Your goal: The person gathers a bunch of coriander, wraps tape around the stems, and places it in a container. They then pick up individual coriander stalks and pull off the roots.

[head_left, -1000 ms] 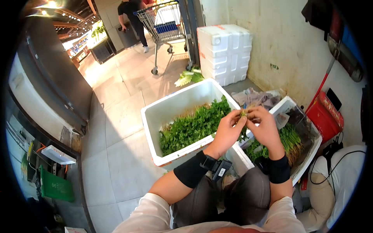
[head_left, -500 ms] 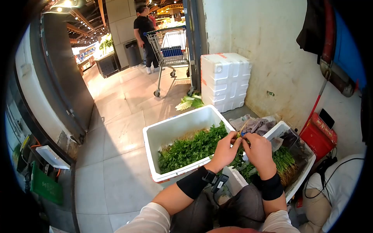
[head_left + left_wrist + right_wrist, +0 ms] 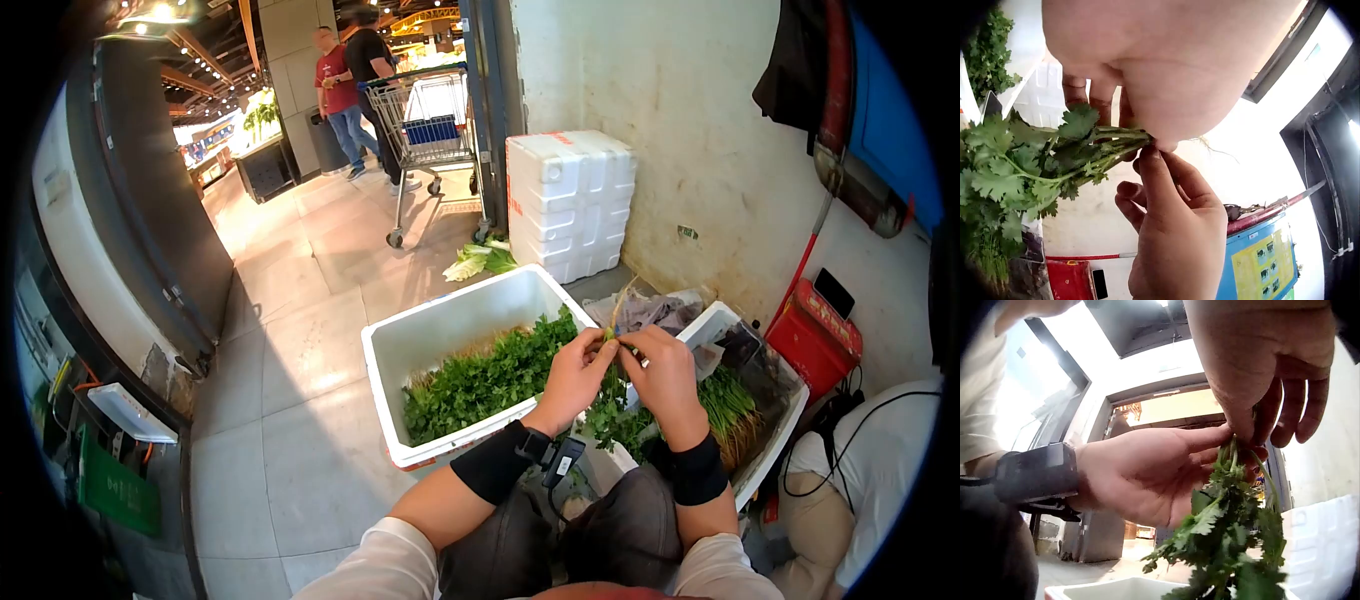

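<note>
Before the knees, both hands meet at the stem base of a small bunch of coriander [image 3: 606, 412]. My left hand [image 3: 572, 382] pinches the stems between thumb and fingers. The right hand [image 3: 664, 384] pinches at the same spot, its thumb and fingertips against the left's, as the left wrist view shows. Leaves [image 3: 1229, 531] hang down below the fingers, while thin pale roots [image 3: 624, 298] stick up above them. Beside the left hand is a white foam box [image 3: 400, 345] holding more coriander [image 3: 490, 385]. Below the right hand, another foam box [image 3: 795, 405] holds greens with brownish roots [image 3: 735, 420].
A crumpled cloth [image 3: 660, 312] lies behind the hands. Stacked white foam [image 3: 570, 205] stands against the wall, with loose cabbage leaves [image 3: 480, 261] nearby. A shopping cart [image 3: 425, 125] and two people are at the doorway. A red container [image 3: 815, 325] sits at right.
The head view has tilted up. The bunch's leaves now hang in plain view under the hands, and its roots point upward. A person in a red shirt has come into fuller view at the doorway.
</note>
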Demonstrator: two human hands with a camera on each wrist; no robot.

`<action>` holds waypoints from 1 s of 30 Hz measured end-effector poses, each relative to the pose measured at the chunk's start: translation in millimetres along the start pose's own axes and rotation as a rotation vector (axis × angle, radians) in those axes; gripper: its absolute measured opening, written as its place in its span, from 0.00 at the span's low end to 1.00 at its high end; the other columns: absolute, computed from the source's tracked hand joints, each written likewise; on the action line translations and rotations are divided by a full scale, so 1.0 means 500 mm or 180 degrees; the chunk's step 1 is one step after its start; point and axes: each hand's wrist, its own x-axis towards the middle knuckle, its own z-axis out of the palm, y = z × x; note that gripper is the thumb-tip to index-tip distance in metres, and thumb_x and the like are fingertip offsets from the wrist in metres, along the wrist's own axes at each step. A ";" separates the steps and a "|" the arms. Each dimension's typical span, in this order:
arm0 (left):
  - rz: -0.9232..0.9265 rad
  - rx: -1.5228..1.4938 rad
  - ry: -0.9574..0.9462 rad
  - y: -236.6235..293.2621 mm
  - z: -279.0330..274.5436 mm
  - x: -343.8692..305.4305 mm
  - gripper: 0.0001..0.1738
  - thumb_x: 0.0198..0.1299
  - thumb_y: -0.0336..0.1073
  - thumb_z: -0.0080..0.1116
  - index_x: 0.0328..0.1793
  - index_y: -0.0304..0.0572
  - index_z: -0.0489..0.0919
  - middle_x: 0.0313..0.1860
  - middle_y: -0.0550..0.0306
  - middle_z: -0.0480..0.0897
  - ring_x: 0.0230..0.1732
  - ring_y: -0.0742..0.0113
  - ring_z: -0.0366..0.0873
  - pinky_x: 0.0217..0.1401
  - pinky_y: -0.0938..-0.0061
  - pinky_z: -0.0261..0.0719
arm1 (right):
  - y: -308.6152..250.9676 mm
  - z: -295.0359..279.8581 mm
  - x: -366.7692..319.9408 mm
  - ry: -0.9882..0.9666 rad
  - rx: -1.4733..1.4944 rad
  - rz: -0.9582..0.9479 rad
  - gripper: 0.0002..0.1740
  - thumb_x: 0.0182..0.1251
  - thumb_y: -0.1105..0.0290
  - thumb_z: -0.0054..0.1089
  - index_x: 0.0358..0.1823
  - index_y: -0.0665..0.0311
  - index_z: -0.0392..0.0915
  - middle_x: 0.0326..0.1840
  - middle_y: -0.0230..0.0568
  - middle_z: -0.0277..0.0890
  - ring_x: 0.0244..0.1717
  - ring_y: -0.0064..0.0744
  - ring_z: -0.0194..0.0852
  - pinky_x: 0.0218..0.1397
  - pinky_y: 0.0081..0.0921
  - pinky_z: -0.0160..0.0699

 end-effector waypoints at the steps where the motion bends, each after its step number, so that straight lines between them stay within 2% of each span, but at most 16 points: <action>1: -0.0073 -0.0072 -0.0021 0.009 -0.002 -0.001 0.14 0.78 0.37 0.56 0.58 0.31 0.78 0.41 0.62 0.83 0.39 0.83 0.75 0.37 0.82 0.73 | 0.004 0.000 0.001 -0.0005 0.0088 -0.0026 0.08 0.61 0.72 0.70 0.42 0.62 0.87 0.34 0.43 0.81 0.35 0.51 0.83 0.39 0.41 0.81; 5: -0.0281 -0.0401 -0.0125 0.024 -0.006 0.000 0.16 0.78 0.37 0.57 0.62 0.30 0.79 0.42 0.64 0.84 0.40 0.83 0.75 0.39 0.83 0.73 | 0.006 -0.001 0.002 -0.0003 0.0228 -0.0093 0.10 0.61 0.73 0.70 0.44 0.63 0.87 0.34 0.43 0.80 0.33 0.49 0.82 0.37 0.38 0.80; 6: -0.0318 -0.0362 -0.0089 0.027 -0.007 0.003 0.18 0.76 0.35 0.59 0.62 0.25 0.79 0.46 0.54 0.87 0.46 0.76 0.81 0.49 0.78 0.80 | 0.004 -0.001 0.004 0.0014 0.0175 -0.0095 0.09 0.61 0.73 0.71 0.43 0.63 0.87 0.34 0.43 0.80 0.32 0.48 0.82 0.36 0.37 0.80; 9: -0.0334 0.0025 0.0102 0.033 -0.004 0.005 0.15 0.74 0.36 0.61 0.54 0.27 0.82 0.39 0.56 0.87 0.40 0.76 0.79 0.43 0.76 0.79 | 0.020 0.009 0.005 0.0133 0.0075 -0.0328 0.07 0.64 0.73 0.68 0.43 0.62 0.87 0.35 0.44 0.79 0.36 0.52 0.81 0.38 0.40 0.80; 11: -0.0309 0.0333 0.0078 0.013 -0.010 0.007 0.14 0.73 0.37 0.61 0.51 0.29 0.82 0.37 0.56 0.86 0.39 0.75 0.78 0.42 0.75 0.78 | 0.031 0.014 0.001 0.0020 -0.0077 -0.0251 0.07 0.65 0.72 0.66 0.43 0.62 0.86 0.36 0.44 0.79 0.39 0.54 0.81 0.39 0.42 0.80; 13: -0.0176 0.0182 0.0103 0.016 -0.008 0.004 0.15 0.74 0.37 0.61 0.50 0.28 0.82 0.37 0.57 0.86 0.38 0.75 0.78 0.42 0.75 0.78 | 0.029 0.015 0.000 -0.0012 -0.0055 -0.0181 0.07 0.66 0.70 0.66 0.43 0.61 0.86 0.36 0.44 0.79 0.39 0.53 0.80 0.39 0.43 0.79; 17: -0.0586 -0.0233 0.0091 0.042 -0.004 -0.010 0.16 0.75 0.38 0.59 0.52 0.27 0.81 0.40 0.59 0.86 0.41 0.77 0.78 0.44 0.78 0.76 | 0.034 0.025 -0.012 0.0028 0.0027 -0.0046 0.07 0.66 0.69 0.67 0.43 0.61 0.87 0.36 0.42 0.80 0.36 0.51 0.80 0.37 0.41 0.78; 19: -0.0582 -0.0216 -0.0040 0.048 -0.011 -0.012 0.16 0.76 0.39 0.58 0.53 0.28 0.80 0.41 0.60 0.85 0.41 0.80 0.76 0.44 0.80 0.74 | 0.037 0.033 -0.008 0.0102 0.0130 -0.0062 0.07 0.66 0.69 0.67 0.43 0.61 0.87 0.36 0.41 0.80 0.35 0.50 0.81 0.37 0.40 0.79; 21: -0.0654 -0.0292 -0.0046 0.051 -0.017 -0.013 0.16 0.76 0.39 0.58 0.54 0.29 0.81 0.41 0.62 0.84 0.40 0.81 0.73 0.44 0.81 0.72 | 0.035 0.038 -0.008 0.0344 0.0056 -0.0338 0.08 0.65 0.68 0.68 0.43 0.61 0.88 0.36 0.40 0.81 0.34 0.48 0.81 0.37 0.38 0.79; 26: -0.0704 -0.0416 -0.0083 0.050 -0.022 -0.015 0.17 0.76 0.41 0.57 0.54 0.32 0.81 0.40 0.65 0.82 0.40 0.81 0.71 0.44 0.81 0.70 | 0.032 0.044 -0.007 0.0414 0.0142 -0.0364 0.08 0.64 0.69 0.68 0.43 0.62 0.87 0.36 0.41 0.81 0.35 0.49 0.81 0.37 0.38 0.79; 30: -0.0733 -0.0412 -0.0087 0.060 -0.023 -0.018 0.16 0.76 0.42 0.56 0.54 0.34 0.82 0.40 0.66 0.82 0.37 0.82 0.70 0.41 0.81 0.69 | 0.019 0.038 -0.010 0.0316 0.0323 -0.0191 0.08 0.64 0.70 0.67 0.43 0.63 0.86 0.37 0.43 0.81 0.35 0.50 0.81 0.38 0.38 0.79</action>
